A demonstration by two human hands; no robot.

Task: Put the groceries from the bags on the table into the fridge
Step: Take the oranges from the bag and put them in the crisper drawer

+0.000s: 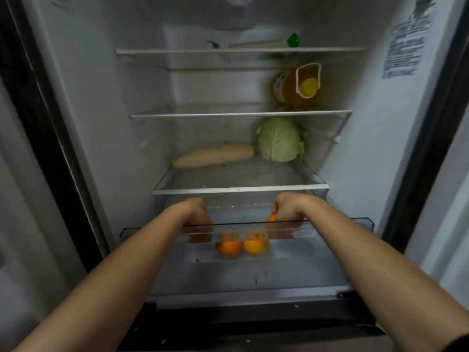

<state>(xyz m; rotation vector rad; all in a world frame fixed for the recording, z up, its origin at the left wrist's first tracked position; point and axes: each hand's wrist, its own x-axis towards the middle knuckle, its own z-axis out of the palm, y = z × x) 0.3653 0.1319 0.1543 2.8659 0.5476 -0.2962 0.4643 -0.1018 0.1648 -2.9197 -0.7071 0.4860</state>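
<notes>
The fridge stands open and both my hands reach into the clear crisper drawer [340, 220] at the bottom, which is pulled out. My right hand [288, 207] pinches a small orange [271, 218] just above the drawer's front rim. My left hand [196, 212] dips into the drawer on the left; its fingers are hidden behind the tinted rim, so I cannot tell whether they hold anything. Two oranges [229, 248] [256, 245] lie side by side on the drawer floor between my hands.
On the shelf above the drawer lie a long white radish [213, 155] and a cabbage [280, 138]. A yellow-capped oil bottle [295, 85] lies on the shelf above that, and a green-topped item [293, 40] is on the top shelf. The fridge's dark door frame runs down the left and right.
</notes>
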